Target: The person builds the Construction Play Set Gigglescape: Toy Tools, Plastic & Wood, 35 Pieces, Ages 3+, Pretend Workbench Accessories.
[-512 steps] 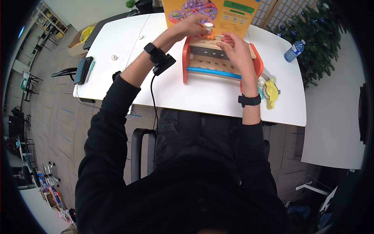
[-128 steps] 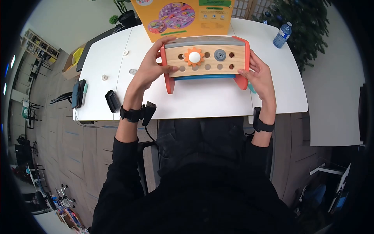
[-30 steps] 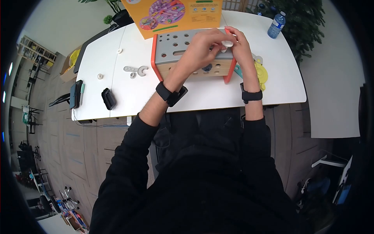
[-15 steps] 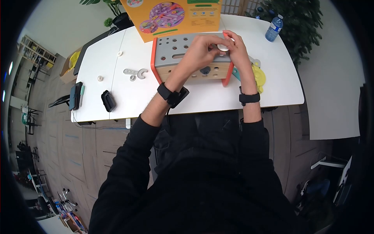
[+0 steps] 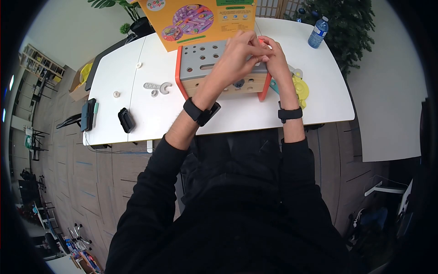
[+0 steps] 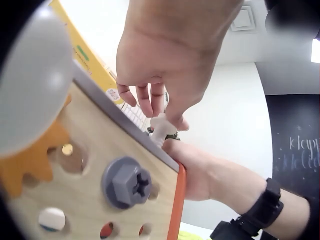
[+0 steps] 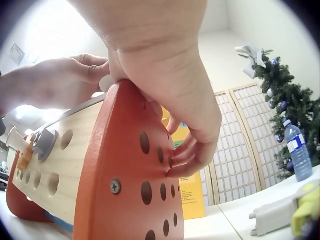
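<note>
The toy workbench (image 5: 246,86) has a grey top, a wooden front and red side panels. Over its top right corner the left hand (image 5: 235,57) pinches a white bolt (image 6: 161,127), upright at the grey edge in the left wrist view. Beside it, the right hand (image 5: 277,64) grips the red side panel (image 7: 135,165), fingertips against its outer face and thumb near the bolt's lower end. A grey bolt (image 6: 127,184) and an orange gear (image 6: 35,155) with a large white head sit in the wooden face. The hands hide the bolt in the head view.
A grey wrench (image 5: 159,86) and small nut (image 5: 154,93) lie left of the bench, with white pieces (image 5: 117,94) and a black case (image 5: 126,120) farther left. Yellow parts (image 5: 300,89) lie right; a bottle (image 5: 318,32) and yellow box (image 5: 196,20) stand behind.
Seconds ago both hands held the bench's ends with its wooden face up; now its grey top faces up. Since half a second ago, the left hand has turned, and the white bolt's head is covered.
</note>
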`<state>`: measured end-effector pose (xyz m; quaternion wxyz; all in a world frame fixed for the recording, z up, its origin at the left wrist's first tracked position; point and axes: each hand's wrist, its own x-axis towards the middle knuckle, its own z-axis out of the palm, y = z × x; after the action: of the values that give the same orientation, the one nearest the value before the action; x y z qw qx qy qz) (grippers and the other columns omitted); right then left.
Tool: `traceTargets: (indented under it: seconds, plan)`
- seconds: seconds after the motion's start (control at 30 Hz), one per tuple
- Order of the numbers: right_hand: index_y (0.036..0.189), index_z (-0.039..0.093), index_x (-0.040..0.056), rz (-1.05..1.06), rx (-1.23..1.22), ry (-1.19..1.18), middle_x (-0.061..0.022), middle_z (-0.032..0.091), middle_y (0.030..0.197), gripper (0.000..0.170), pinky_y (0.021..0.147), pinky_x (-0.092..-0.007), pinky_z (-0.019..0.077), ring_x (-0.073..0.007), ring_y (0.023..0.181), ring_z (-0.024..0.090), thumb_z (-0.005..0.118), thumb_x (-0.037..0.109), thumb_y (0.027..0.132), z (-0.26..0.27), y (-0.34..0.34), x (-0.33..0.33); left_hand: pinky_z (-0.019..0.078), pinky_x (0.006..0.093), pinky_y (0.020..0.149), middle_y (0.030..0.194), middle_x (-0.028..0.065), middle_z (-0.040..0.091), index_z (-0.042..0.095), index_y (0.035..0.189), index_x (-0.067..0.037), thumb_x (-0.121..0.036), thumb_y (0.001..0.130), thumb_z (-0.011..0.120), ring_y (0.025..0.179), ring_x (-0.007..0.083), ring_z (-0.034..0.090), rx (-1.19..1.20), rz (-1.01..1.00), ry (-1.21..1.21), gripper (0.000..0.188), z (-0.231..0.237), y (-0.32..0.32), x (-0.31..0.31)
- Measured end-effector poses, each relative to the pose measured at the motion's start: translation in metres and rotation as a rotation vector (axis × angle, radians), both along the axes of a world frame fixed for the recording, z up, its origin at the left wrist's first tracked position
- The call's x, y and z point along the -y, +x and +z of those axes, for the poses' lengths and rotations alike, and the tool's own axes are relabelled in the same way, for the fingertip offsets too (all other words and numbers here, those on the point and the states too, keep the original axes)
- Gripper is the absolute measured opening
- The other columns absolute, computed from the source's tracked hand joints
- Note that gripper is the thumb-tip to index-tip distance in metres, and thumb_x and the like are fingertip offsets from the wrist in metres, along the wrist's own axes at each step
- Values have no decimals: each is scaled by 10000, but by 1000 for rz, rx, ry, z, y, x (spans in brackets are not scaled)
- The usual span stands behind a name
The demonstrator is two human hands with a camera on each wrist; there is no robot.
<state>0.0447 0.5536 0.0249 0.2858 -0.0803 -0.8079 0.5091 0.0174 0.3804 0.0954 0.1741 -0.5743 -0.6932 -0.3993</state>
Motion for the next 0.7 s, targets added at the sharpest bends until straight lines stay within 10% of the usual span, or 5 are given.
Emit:
traceTargets:
  seconds: [0.27, 0.33, 0.47, 0.53, 0.7]
  plan:
    - [1272, 562, 64, 53, -13, 7, -128, 520, 1260, 301, 906, -301, 493, -197, 1131, 559, 491, 172, 1000, -3, -4, -4, 412, 365, 791, 992, 90, 670, 744, 1027, -106, -7, 791, 685, 952, 241, 577, 127, -244, 82, 263, 24, 2, 2]
    - [1273, 558, 56, -3, 17, 38, -125, 523, 1257, 302, 921, -300, 483, -192, 1137, 554, 484, 158, 999, 1, 0, 1, 358, 367, 827, 1053, 74, 695, 749, 979, -108, 94, 757, 598, 1057, 224, 591, -92, 291, -92, 335, 30, 15, 5]
    - [1269, 565, 57, 42, -50, -44, -174, 527, 1193, 337, 893, -349, 475, -281, 1048, 582, 493, 238, 994, -5, -6, -1, 313, 379, 850, 1017, 46, 706, 753, 937, -126, 70, 758, 610, 1075, 217, 584, -126, 355, -322, 302, 27, 15, -2]
    - [1267, 565, 59, 49, -39, -66, -172, 527, 1189, 329, 882, -346, 479, -277, 1034, 586, 496, 221, 989, -7, -5, -4, 294, 408, 816, 878, 24, 675, 755, 915, -109, -57, 787, 703, 968, 239, 576, -186, 8, -167, 148, 27, 10, -2]
    - [1284, 539, 52, 112, 64, -135, -159, 567, 1115, 350, 847, -323, 494, -235, 961, 615, 516, 176, 957, 0, -3, -5, 278, 426, 844, 898, 25, 691, 757, 910, -105, 29, 742, 671, 1036, 235, 569, -236, 278, -100, 231, 27, 20, -3]
